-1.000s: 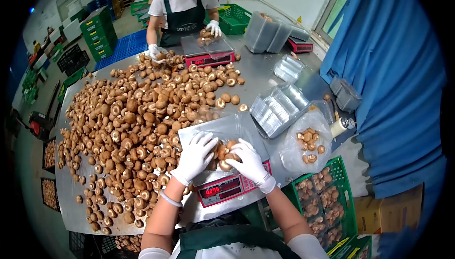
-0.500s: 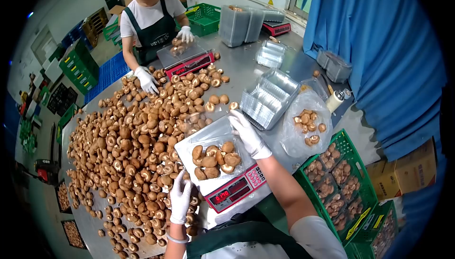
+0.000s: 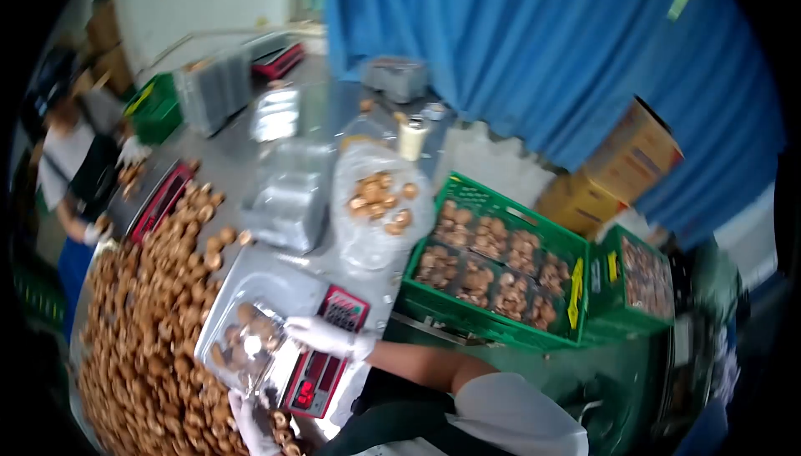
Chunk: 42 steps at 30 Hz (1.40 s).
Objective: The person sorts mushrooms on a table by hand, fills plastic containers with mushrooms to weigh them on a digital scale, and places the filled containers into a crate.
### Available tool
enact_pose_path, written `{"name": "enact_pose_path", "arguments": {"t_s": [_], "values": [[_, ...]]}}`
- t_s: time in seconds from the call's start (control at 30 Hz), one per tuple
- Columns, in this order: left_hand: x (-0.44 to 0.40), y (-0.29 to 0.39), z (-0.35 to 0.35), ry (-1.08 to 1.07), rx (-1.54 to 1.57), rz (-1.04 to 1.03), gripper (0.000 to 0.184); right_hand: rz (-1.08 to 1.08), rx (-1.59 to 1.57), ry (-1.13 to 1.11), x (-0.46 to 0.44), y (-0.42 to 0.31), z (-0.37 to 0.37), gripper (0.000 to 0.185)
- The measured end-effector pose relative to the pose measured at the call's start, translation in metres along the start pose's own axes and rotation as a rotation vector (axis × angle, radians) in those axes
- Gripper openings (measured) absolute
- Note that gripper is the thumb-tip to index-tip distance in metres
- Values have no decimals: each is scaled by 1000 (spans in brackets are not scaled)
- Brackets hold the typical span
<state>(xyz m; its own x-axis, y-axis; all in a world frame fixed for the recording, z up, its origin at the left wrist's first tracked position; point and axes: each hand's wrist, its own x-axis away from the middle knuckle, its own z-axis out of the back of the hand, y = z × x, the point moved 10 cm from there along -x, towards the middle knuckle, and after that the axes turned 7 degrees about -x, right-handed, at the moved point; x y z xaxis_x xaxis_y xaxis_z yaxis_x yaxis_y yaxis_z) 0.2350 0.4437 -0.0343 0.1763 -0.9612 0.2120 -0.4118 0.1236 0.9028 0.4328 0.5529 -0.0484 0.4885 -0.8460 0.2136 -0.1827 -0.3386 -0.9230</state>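
A clear plastic container [image 3: 260, 366] with brown mushrooms inside is over the plate of the red scale [image 3: 315, 382], blurred by motion. My gloved right hand [image 3: 327, 337] has its fingers closed at the container's right edge. At the container's lower edge is my gloved left hand [image 3: 249, 424], its fingers pinched on the near corner. Loose mushrooms [image 3: 150, 331] are heaped on the metal table [image 3: 380, 289] to the left. The scale's red display is lit but smeared.
Stacked empty containers [image 3: 288, 193] and a plastic bag [image 3: 359, 235] holding mushrooms lie beyond the scale. To the right are a green crate [image 3: 492, 322] of packed mushrooms, another crate [image 3: 647, 281] and cardboard boxes [image 3: 626, 156]. A co-worker [image 3: 75, 156] stands far left.
The view has swung right. Both hands are now at the container's edges, where before the left was beside the scale and the right at its far edge. Clear plastic now shines over the mushrooms.
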Motion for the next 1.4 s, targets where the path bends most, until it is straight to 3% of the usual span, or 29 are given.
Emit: {"name": "enact_pose_path", "arguments": {"t_s": [0.03,0.13,0.17,0.2,0.27,0.33,0.43,0.53,0.57,0.6,0.63,0.67,0.73,0.8,0.87,0.97,1.0,1.07,1.13,1.2,1.27,1.33,1.4], "values": [[0,14,-15,41,-106,-104,8,62,127,43,-3,-8,5,20],[-14,14,-40,-50,-275,-104,14,335,152,167,26,-61,36,19],[-19,6,-57,-126,-338,-102,16,296,203,168,35,-66,60,18],[-15,2,-79,-150,-430,-187,17,345,-117,223,50,-71,88,19],[22,42,-183,-297,-480,-297,15,404,-281,432,105,-104,148,19],[19,-6,-202,-617,-732,-123,35,442,-305,618,159,-133,209,17],[7,-20,-211,-693,-774,-191,39,429,-181,863,223,-141,309,20],[-16,-53,-182,-683,-1118,-393,36,373,-159,1130,250,-117,421,19],[-24,-81,-163,-708,-1245,-455,36,296,4,1242,256,-102,457,23],[-32,-120,-135,-745,-1360,-502,35,215,225,1297,259,-98,471,40],[-40,-166,-101,-782,-1448,-554,35,156,635,1257,250,-79,489,52],[-33,-143,-110,-750,-1470,-565,38,100,1042,1180,231,-59,495,65],[-1,-70,-147,-685,-1442,-618,44,-297,1098,1088,218,-40,468,82],[29,-19,-165,-627,-1425,-687,51,-392,1319,1056,202,-56,452,78],[54,18,-172,-549,-1419,-757,58,-248,1322,1032,173,-87,447,70],[88,35,-150,-355,-1337,-808,57,287,1348,946,97,-170,383,53],[77,19,-125,-273,-1113,-495,49,520,1275,847,73,-203,330,43],[74,-30,-77,-73,-575,32,36,765,1190,657,18,-233,240,36],[85,-25,-78,42,-656,5,34,918,1147,435,-28,-236,150,34],[97,-16,-80,32,-788,-111,35,1018,1507,360,-61,-206,92,26],[119,-18,-69,101,-803,-36,35,483,1678,123,-104,-165,87,28],[139,-35,-43,206,-722,7,35,738,1528,200,-95,-170,96,26],[164,-43,-25,338,-639,62,36,780,1495,126,-98,-178,112,23]]}}
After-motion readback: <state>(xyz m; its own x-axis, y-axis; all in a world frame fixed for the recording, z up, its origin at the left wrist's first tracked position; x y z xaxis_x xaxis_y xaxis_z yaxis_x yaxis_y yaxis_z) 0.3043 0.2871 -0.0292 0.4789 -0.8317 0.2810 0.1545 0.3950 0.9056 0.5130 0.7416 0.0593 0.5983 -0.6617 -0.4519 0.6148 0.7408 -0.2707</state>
